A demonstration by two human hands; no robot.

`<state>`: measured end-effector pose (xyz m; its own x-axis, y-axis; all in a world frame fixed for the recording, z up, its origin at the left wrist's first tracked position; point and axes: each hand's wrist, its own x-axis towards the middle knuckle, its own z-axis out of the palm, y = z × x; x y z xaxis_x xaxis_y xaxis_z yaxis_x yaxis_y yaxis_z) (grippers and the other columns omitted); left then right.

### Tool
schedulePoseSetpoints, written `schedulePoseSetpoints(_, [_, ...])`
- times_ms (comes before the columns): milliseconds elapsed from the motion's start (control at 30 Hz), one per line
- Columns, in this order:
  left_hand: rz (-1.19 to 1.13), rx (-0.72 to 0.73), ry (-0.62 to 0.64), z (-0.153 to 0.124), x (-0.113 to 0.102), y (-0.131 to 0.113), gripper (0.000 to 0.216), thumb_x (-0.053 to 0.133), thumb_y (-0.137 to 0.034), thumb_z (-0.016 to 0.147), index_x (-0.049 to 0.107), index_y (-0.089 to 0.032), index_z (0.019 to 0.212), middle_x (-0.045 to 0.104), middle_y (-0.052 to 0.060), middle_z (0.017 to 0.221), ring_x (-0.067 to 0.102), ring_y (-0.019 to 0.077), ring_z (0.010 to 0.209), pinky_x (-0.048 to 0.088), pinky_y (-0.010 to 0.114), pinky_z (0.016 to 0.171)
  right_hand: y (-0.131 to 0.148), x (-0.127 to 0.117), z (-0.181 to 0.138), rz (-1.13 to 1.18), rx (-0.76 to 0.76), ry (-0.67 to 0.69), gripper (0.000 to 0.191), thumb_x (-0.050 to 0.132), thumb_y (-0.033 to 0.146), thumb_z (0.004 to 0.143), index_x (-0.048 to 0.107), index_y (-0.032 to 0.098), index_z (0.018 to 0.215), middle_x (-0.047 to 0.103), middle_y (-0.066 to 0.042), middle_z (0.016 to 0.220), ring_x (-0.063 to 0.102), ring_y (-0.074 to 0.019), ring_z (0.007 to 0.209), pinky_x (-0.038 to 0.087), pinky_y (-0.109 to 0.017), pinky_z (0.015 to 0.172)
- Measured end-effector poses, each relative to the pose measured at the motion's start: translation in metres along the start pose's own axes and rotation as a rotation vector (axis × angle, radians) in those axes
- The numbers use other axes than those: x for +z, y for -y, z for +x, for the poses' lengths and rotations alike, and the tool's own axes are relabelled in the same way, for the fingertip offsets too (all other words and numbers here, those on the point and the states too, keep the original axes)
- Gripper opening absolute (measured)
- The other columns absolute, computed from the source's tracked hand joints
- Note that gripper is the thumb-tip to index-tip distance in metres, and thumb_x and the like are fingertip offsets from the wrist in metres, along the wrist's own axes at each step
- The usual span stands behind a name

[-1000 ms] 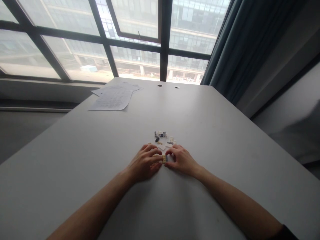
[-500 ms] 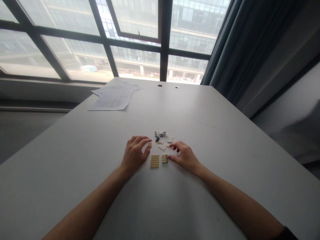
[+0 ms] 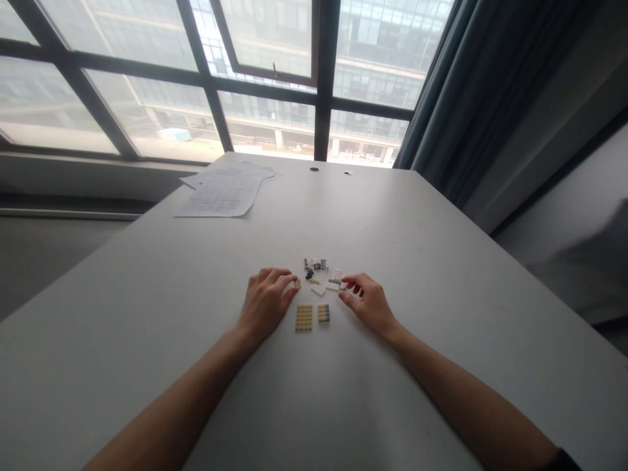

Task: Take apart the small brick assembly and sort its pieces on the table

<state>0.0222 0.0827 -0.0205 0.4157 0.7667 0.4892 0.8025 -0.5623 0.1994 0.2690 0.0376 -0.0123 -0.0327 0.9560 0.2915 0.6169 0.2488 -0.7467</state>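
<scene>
Dark sleeve: the cuff [image 3: 562,459] at the near right edge, at the end of the right forearm.
Yellow plate: the large yellow studded plate [image 3: 303,318] lies flat on the white table [image 3: 343,405], nearest of the pieces and free of both hands.
Yellow-and-grey piece: the smaller yellow-and-grey piece [image 3: 324,313] lies just right of that plate, a narrow gap between them.
Left hand: the left hand [image 3: 265,301] has thumb and forefinger closed about a small yellow piece [image 3: 297,283], beyond the large plate.
Right hand: the right hand [image 3: 370,306] holds thumb and fingers apart beside a small white piece [image 3: 343,286]; at this size it is hard to say whether the fingertips touch it.
What has changed: a second ago both hands were over the two yellow-bearing pieces; half a second ago the right thumb was still at the yellow-and-grey one. Now both are uncovered, so attention seems to have passed to the loose bits.
Loose pieces: two smooth white tiles [image 3: 318,290] lie between the hands, a grey strip (partly over the right-hand tile, it seems) and a white studded piece [image 3: 337,274] beyond them, then a dark and grey cluster [image 3: 316,265].
Papers: printed sheets [image 3: 218,196] overlap at the far left.
Window: dark-framed panes [image 3: 265,124] stand past the table, a blue curtain [image 3: 441,111] at their right.
</scene>
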Motion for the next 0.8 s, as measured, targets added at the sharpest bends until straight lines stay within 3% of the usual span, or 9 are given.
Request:
schedulePoseSetpoints(167, [-0.091, 0.164, -0.136, -0.001, -0.009, -0.025, 0.020, 0.056, -0.030, 0.088, 0.064, -0.022, 0.106, 0.066, 0.008, 0.109, 0.053, 0.0247, 0.107, 0.040, 0.042, 0.090, 0.014, 0.004, -0.005, 0.378, 0.065, 0.054, 0.036, 0.067, 0.028, 0.076, 0.058, 0.020, 0.111, 0.068, -0.003, 0.088, 0.059, -0.0136, 0.071, 0.048, -0.028, 0.069])
schedulePoseSetpoints(333, [-0.145, 0.311, -0.167, -0.006, -0.015, -0.046, 0.021, 0.060, -0.028, 0.087, 0.062, -0.024, 0.107, 0.068, 0.005, 0.105, 0.056, 0.0214, 0.105, 0.041, 0.039, 0.091, 0.026, 0.017, -0.016, 0.645, 0.102, 0.176, 0.031, 0.068, 0.033, 0.077, 0.058, 0.020, 0.104, 0.069, -0.002, 0.078, 0.064, -0.0159, 0.072, 0.049, -0.029, 0.070])
schedulePoseSetpoints(500, [-0.151, 0.309, -0.203, -0.005, -0.016, -0.039, 0.024, 0.062, -0.030, 0.085, 0.060, -0.023, 0.108, 0.068, 0.005, 0.103, 0.057, 0.0218, 0.102, 0.041, 0.038, 0.090, 0.018, 0.015, -0.014, 0.520, 0.088, 0.079, 0.027, 0.065, 0.033, 0.078, 0.062, 0.020, 0.102, 0.067, -0.001, 0.075, 0.061, -0.0143, 0.068, 0.048, -0.027, 0.066])
schedulePoseSetpoints(633, [-0.101, 0.146, -0.249, -0.002, -0.013, -0.018, 0.020, 0.059, -0.029, 0.086, 0.061, -0.021, 0.104, 0.067, 0.006, 0.102, 0.056, 0.0231, 0.100, 0.041, 0.040, 0.088, -0.001, -0.001, 0.000, 0.271, 0.101, -0.039, 0.025, 0.059, 0.031, 0.081, 0.066, 0.020, 0.102, 0.067, -0.002, 0.078, 0.059, -0.0143, 0.068, 0.047, -0.026, 0.064])
schedulePoseSetpoints(800, [-0.073, -0.001, -0.151, 0.000, -0.006, 0.001, 0.019, 0.054, -0.031, 0.087, 0.066, -0.021, 0.097, 0.066, 0.008, 0.101, 0.055, 0.0252, 0.098, 0.042, 0.043, 0.086, -0.022, -0.019, 0.014, -0.050, 0.089, -0.046, 0.022, 0.057, 0.022, 0.079, 0.067, 0.019, 0.099, 0.068, -0.003, 0.080, 0.058, -0.0154, 0.069, 0.046, -0.030, 0.072])
